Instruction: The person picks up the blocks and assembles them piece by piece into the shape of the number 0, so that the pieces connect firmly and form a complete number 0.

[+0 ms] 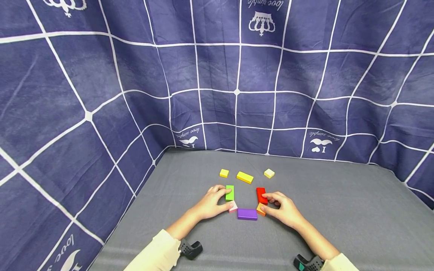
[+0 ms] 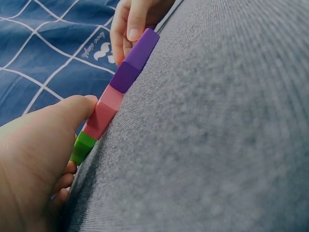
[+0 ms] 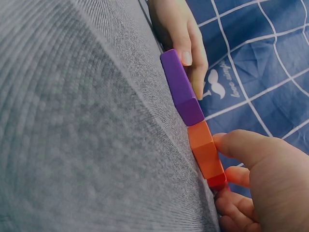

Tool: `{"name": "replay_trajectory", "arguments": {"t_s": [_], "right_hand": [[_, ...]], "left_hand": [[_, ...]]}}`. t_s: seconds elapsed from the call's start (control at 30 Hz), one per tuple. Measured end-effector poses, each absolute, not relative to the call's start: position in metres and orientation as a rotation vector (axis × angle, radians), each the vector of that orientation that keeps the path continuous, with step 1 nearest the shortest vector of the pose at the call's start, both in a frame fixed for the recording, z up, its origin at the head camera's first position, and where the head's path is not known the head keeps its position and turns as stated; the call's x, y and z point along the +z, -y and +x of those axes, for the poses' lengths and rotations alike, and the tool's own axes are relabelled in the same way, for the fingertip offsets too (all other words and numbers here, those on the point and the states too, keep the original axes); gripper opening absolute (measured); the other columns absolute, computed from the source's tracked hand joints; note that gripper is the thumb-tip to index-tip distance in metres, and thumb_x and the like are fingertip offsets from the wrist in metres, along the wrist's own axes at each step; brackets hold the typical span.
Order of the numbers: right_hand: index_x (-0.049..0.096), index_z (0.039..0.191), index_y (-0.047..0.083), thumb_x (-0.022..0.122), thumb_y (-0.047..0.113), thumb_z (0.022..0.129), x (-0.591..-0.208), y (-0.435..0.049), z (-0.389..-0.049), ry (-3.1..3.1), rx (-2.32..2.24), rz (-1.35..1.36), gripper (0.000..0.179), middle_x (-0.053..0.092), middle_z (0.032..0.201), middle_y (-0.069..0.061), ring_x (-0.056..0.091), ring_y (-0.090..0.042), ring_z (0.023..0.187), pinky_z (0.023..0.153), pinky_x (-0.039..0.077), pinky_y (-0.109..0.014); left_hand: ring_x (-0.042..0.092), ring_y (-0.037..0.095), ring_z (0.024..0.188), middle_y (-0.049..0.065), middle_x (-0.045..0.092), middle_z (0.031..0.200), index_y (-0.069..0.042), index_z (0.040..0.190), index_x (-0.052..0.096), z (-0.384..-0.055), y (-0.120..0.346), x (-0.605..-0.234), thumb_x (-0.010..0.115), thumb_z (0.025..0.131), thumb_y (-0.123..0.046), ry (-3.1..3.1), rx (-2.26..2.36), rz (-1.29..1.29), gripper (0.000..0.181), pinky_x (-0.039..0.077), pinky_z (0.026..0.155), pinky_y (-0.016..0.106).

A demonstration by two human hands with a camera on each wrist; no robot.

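Colored blocks form a U-shaped row in the head view, with a purple block (image 1: 247, 214) at its near middle. My left hand (image 1: 213, 203) touches the green block (image 1: 230, 195) with a finger, its thumb against the pink block (image 1: 233, 209). On the other side, my right hand (image 1: 285, 211) has its thumb at the orange block (image 1: 260, 211) and a finger on the red block (image 1: 260, 191). Thumb and fingers are spread apart on both hands. Pink meets one end of the purple block (image 2: 135, 60) in the left wrist view; orange (image 3: 205, 147) meets the other in the right wrist view.
Beyond the row lie a small yellow block (image 1: 224, 173), a longer yellow block (image 1: 245, 177) and a pale yellow block (image 1: 269, 173). Grey cloth (image 1: 339, 203) covers the surface. A blue checked curtain (image 1: 217, 67) hangs behind it and on the left.
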State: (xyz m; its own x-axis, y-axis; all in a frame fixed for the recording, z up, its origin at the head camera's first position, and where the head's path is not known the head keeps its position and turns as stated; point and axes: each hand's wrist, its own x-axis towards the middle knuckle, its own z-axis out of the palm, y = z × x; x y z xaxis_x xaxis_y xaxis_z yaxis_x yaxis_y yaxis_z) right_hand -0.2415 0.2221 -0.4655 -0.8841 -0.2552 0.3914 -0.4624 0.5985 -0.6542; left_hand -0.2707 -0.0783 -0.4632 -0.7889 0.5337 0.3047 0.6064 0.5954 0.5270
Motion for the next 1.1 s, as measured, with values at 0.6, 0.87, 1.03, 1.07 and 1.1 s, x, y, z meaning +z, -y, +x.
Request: {"name": "replay_trajectory", "arguments": {"t_s": [0.6, 0.87, 1.03, 1.07, 1.1], "right_hand": [[0.071, 0.104, 0.001, 0.077, 0.015, 0.082, -0.44, -0.228, -0.261, 2.609, 1.182, 0.615, 0.027, 0.068, 0.096, -0.005, 0.063, -0.012, 0.08, 0.072, 0.052, -0.028], [0.07, 0.104, -0.003, 0.076, 0.015, 0.082, -0.428, -0.233, -0.28, 2.655, 1.101, 0.574, 0.028, 0.069, 0.094, -0.011, 0.063, -0.018, 0.08, 0.071, 0.052, -0.029], [0.069, 0.105, -0.003, 0.074, 0.017, 0.084, -0.42, -0.235, -0.294, 2.688, 1.071, 0.53, 0.03, 0.069, 0.094, -0.012, 0.064, -0.021, 0.082, 0.071, 0.052, -0.031], [0.069, 0.105, -0.004, 0.074, 0.017, 0.084, -0.419, -0.236, -0.297, 2.69, 1.063, 0.52, 0.03, 0.069, 0.093, -0.011, 0.064, -0.021, 0.081, 0.071, 0.052, -0.032], [0.069, 0.105, -0.004, 0.074, 0.017, 0.084, -0.418, -0.236, -0.301, 2.692, 1.056, 0.508, 0.03, 0.069, 0.092, -0.01, 0.064, -0.021, 0.081, 0.07, 0.051, -0.032]], "left_hand": [[0.045, 0.03, 0.123, 0.012, 0.05, 0.131, -0.012, 0.134, 0.058, -0.268, 0.079, -0.462, 0.064, 0.091, -0.043, 2.747, -0.971, -0.925, 0.054, 0.037, 0.102, 0.049], [0.045, 0.03, 0.123, 0.012, 0.05, 0.131, -0.011, 0.134, 0.058, -0.267, 0.078, -0.461, 0.064, 0.091, -0.042, 2.753, -0.987, -0.924, 0.054, 0.037, 0.102, 0.05], [0.045, 0.03, 0.123, 0.012, 0.05, 0.131, -0.011, 0.134, 0.058, -0.267, 0.078, -0.461, 0.065, 0.09, -0.042, 2.745, -0.988, -0.927, 0.054, 0.037, 0.103, 0.049], [0.045, 0.03, 0.123, 0.012, 0.05, 0.131, -0.011, 0.134, 0.058, -0.266, 0.078, -0.461, 0.065, 0.09, -0.042, 2.744, -0.991, -0.927, 0.054, 0.036, 0.103, 0.049], [0.045, 0.03, 0.123, 0.012, 0.05, 0.131, -0.011, 0.134, 0.058, -0.266, 0.078, -0.46, 0.065, 0.09, -0.042, 2.743, -0.99, -0.928, 0.054, 0.037, 0.103, 0.049]]}}
